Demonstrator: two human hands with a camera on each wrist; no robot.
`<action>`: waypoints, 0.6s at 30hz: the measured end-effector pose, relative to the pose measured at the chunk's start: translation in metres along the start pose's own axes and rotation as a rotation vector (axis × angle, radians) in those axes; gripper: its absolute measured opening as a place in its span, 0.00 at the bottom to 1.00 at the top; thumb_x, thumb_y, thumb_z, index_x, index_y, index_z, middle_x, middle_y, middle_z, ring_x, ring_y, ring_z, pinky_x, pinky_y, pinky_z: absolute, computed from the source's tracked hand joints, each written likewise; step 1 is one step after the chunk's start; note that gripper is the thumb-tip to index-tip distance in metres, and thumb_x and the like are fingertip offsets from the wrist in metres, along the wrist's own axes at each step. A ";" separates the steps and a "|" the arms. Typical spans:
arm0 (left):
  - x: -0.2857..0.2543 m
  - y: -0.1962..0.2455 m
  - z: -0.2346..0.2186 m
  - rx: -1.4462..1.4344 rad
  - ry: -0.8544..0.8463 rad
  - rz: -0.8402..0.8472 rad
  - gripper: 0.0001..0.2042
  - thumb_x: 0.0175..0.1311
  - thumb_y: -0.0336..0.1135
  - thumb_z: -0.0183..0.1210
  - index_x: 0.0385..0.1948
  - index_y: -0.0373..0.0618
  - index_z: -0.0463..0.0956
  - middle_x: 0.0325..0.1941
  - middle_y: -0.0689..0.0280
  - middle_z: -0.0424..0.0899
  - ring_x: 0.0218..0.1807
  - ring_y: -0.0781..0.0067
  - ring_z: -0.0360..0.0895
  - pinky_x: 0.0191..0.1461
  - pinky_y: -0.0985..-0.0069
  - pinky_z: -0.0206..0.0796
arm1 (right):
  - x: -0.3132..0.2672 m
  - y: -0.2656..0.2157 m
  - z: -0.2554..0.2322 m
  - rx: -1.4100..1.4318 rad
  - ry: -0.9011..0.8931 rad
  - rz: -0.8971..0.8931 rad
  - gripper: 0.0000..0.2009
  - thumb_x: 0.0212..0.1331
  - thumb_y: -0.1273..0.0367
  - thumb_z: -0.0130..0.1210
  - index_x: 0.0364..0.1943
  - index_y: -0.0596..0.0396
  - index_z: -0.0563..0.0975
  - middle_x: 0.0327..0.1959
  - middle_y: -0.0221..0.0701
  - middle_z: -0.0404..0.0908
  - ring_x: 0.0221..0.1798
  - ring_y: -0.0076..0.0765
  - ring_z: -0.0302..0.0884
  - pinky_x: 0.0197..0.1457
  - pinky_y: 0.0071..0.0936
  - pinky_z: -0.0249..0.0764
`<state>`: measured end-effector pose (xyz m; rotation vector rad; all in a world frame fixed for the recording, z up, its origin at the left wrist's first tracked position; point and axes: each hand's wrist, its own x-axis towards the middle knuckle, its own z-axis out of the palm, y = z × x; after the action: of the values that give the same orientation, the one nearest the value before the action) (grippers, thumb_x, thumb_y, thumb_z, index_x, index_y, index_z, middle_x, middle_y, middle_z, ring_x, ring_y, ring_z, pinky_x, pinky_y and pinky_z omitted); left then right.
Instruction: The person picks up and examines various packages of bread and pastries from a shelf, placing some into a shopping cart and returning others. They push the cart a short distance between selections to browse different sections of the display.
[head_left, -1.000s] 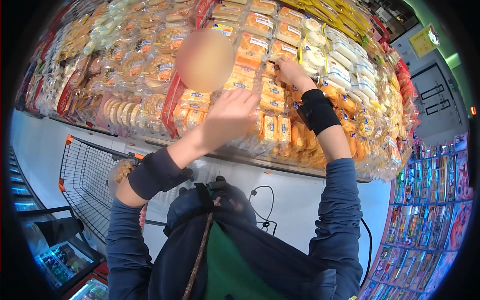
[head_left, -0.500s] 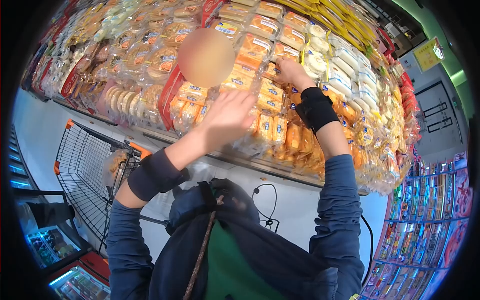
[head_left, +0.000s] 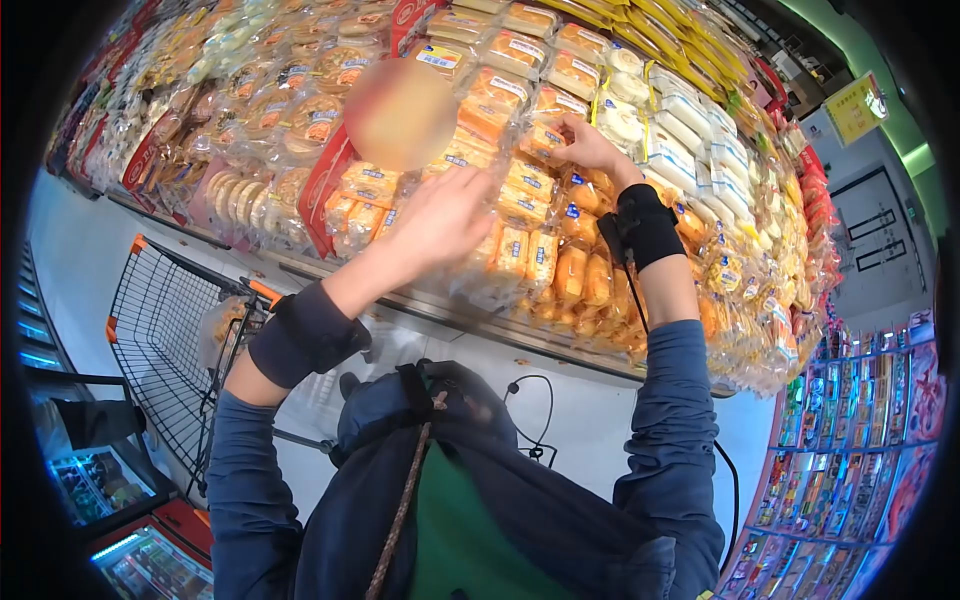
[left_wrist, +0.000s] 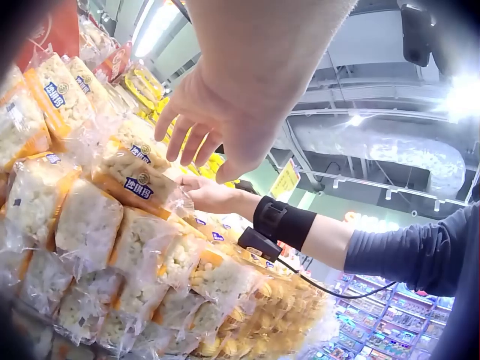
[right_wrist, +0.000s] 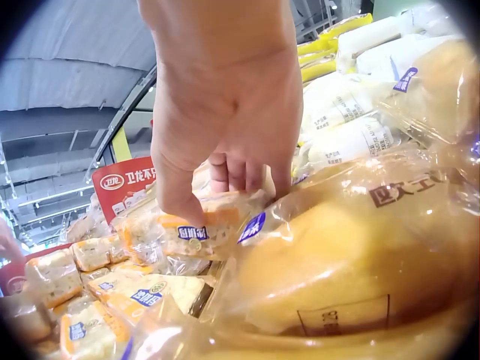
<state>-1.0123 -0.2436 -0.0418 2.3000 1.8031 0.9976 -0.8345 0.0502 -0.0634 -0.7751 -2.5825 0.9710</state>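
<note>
My right hand (head_left: 592, 148) pinches a wrapped snack block (right_wrist: 214, 229) with an orange band and blue label. In the right wrist view the thumb lies on its near side, and the other fingers reach behind it. My left hand (head_left: 445, 215) hovers over the rows of similar wrapped blocks (head_left: 525, 190), holding nothing. From the left wrist view its fingers (left_wrist: 180, 139) are relaxed and apart, above more of these blocks (left_wrist: 135, 184). Right beside the right hand, a round bun in clear wrap (right_wrist: 322, 255) fills the lower part of the right wrist view.
White wrapped loaves (head_left: 680, 150) and yellow packs (head_left: 680, 40) lie farther back on the display. A red divider (head_left: 325, 195) separates the round pastries (head_left: 310, 125) at left. Below the display edge stands a wire shopping cart (head_left: 165, 340). Shelves (head_left: 830, 470) line the right side.
My left hand has drawn slightly left and down, its fingers more bent. The right hand has stayed at the same row, and the block under its fingers has shifted slightly.
</note>
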 end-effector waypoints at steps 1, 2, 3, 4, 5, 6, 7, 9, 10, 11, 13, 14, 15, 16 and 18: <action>0.000 -0.001 0.001 0.001 0.011 0.005 0.19 0.58 0.37 0.57 0.49 0.39 0.69 0.46 0.54 0.74 0.51 0.50 0.71 0.54 0.61 0.64 | -0.002 -0.003 -0.001 0.028 -0.029 -0.019 0.20 0.42 0.70 0.63 0.41 0.58 0.72 0.36 0.30 0.77 0.39 0.27 0.73 0.45 0.26 0.71; 0.000 -0.002 0.002 0.002 0.021 0.009 0.19 0.58 0.37 0.57 0.49 0.40 0.69 0.46 0.54 0.74 0.51 0.50 0.71 0.54 0.61 0.64 | -0.004 -0.005 -0.002 0.057 -0.058 -0.038 0.19 0.41 0.70 0.63 0.41 0.57 0.72 0.36 0.28 0.76 0.39 0.26 0.72 0.45 0.26 0.70; 0.000 -0.002 0.002 -0.006 0.026 0.010 0.19 0.58 0.37 0.57 0.49 0.40 0.69 0.46 0.54 0.74 0.51 0.50 0.71 0.54 0.61 0.64 | -0.006 -0.009 -0.003 0.086 -0.088 -0.057 0.19 0.41 0.71 0.64 0.40 0.56 0.72 0.36 0.27 0.75 0.39 0.24 0.71 0.45 0.25 0.70; 0.000 -0.002 0.003 -0.013 0.030 0.008 0.19 0.57 0.37 0.57 0.49 0.40 0.69 0.46 0.55 0.74 0.51 0.50 0.71 0.54 0.61 0.64 | -0.009 -0.012 -0.005 0.125 -0.073 -0.026 0.19 0.42 0.72 0.63 0.42 0.56 0.71 0.36 0.26 0.74 0.39 0.23 0.71 0.46 0.23 0.69; -0.001 -0.003 0.003 -0.019 0.035 0.006 0.18 0.57 0.37 0.57 0.49 0.40 0.69 0.46 0.55 0.74 0.51 0.50 0.71 0.54 0.62 0.64 | -0.011 -0.016 -0.009 0.163 -0.059 0.005 0.19 0.42 0.73 0.62 0.43 0.55 0.71 0.37 0.25 0.74 0.40 0.23 0.71 0.46 0.22 0.69; -0.001 -0.003 0.002 -0.016 0.043 0.004 0.19 0.58 0.37 0.57 0.49 0.41 0.69 0.46 0.55 0.75 0.51 0.51 0.72 0.54 0.62 0.64 | -0.014 -0.018 -0.013 0.202 -0.046 0.036 0.20 0.43 0.74 0.61 0.44 0.54 0.70 0.38 0.25 0.73 0.41 0.22 0.71 0.46 0.20 0.68; -0.002 -0.004 0.001 -0.013 0.051 0.003 0.19 0.58 0.37 0.57 0.49 0.41 0.69 0.45 0.55 0.75 0.50 0.52 0.72 0.54 0.63 0.65 | -0.017 -0.021 -0.017 0.416 -0.003 0.048 0.20 0.44 0.76 0.60 0.45 0.54 0.69 0.39 0.24 0.73 0.43 0.21 0.70 0.47 0.19 0.67; 0.000 -0.006 0.001 -0.110 0.060 -0.036 0.18 0.60 0.38 0.56 0.50 0.41 0.70 0.45 0.55 0.77 0.49 0.55 0.75 0.53 0.64 0.66 | -0.020 -0.030 -0.025 0.842 0.083 0.073 0.22 0.45 0.79 0.57 0.48 0.54 0.68 0.42 0.23 0.71 0.46 0.19 0.68 0.49 0.17 0.66; 0.002 -0.007 0.001 -0.212 0.059 -0.075 0.18 0.62 0.40 0.55 0.50 0.40 0.70 0.45 0.56 0.77 0.48 0.57 0.76 0.52 0.64 0.67 | -0.025 -0.045 -0.028 0.816 0.102 0.000 0.22 0.46 0.80 0.56 0.49 0.54 0.67 0.43 0.24 0.70 0.48 0.20 0.68 0.51 0.18 0.67; 0.005 -0.009 0.002 -0.315 0.056 -0.114 0.18 0.63 0.41 0.54 0.50 0.40 0.70 0.45 0.57 0.78 0.48 0.59 0.77 0.51 0.65 0.68 | -0.034 -0.070 -0.028 0.789 0.122 -0.073 0.23 0.46 0.81 0.54 0.50 0.54 0.66 0.45 0.24 0.70 0.50 0.20 0.68 0.52 0.18 0.67; 0.017 -0.013 -0.003 -0.972 -0.050 -0.362 0.20 0.66 0.45 0.51 0.52 0.38 0.68 0.48 0.55 0.77 0.46 0.61 0.78 0.49 0.67 0.71 | -0.050 -0.113 -0.022 0.702 0.089 -0.246 0.23 0.46 0.82 0.52 0.51 0.54 0.65 0.47 0.25 0.69 0.54 0.22 0.67 0.56 0.21 0.67; 0.021 -0.013 -0.008 -1.301 -0.107 -0.486 0.21 0.67 0.46 0.50 0.52 0.37 0.67 0.49 0.55 0.77 0.46 0.61 0.79 0.48 0.68 0.72 | -0.057 -0.131 -0.016 0.640 0.036 -0.345 0.23 0.46 0.83 0.52 0.50 0.54 0.66 0.48 0.26 0.69 0.55 0.24 0.67 0.59 0.24 0.66; 0.023 -0.011 -0.013 -1.500 -0.183 -0.488 0.22 0.68 0.47 0.49 0.54 0.37 0.66 0.49 0.55 0.77 0.47 0.64 0.78 0.49 0.69 0.72 | -0.067 -0.149 -0.011 0.578 -0.015 -0.443 0.23 0.46 0.83 0.51 0.50 0.54 0.66 0.49 0.27 0.68 0.57 0.25 0.66 0.61 0.26 0.66; 0.024 -0.009 -0.021 -1.700 -0.261 -0.487 0.23 0.68 0.47 0.48 0.55 0.36 0.65 0.50 0.55 0.76 0.48 0.66 0.78 0.50 0.69 0.73 | -0.079 -0.169 -0.008 0.470 -0.051 -0.472 0.24 0.44 0.84 0.49 0.50 0.55 0.67 0.51 0.30 0.70 0.61 0.28 0.65 0.66 0.31 0.62; 0.025 -0.001 -0.031 -1.861 -0.352 -0.483 0.24 0.69 0.47 0.47 0.57 0.36 0.63 0.51 0.57 0.76 0.48 0.69 0.78 0.50 0.71 0.75 | -0.093 -0.183 0.001 0.334 -0.118 -0.546 0.25 0.41 0.83 0.48 0.50 0.56 0.68 0.54 0.32 0.70 0.63 0.31 0.63 0.68 0.34 0.59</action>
<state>-1.0262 -0.2315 -0.0063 0.7063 0.4798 1.1445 -0.8296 -0.1188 0.0526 0.0772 -2.4170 1.2307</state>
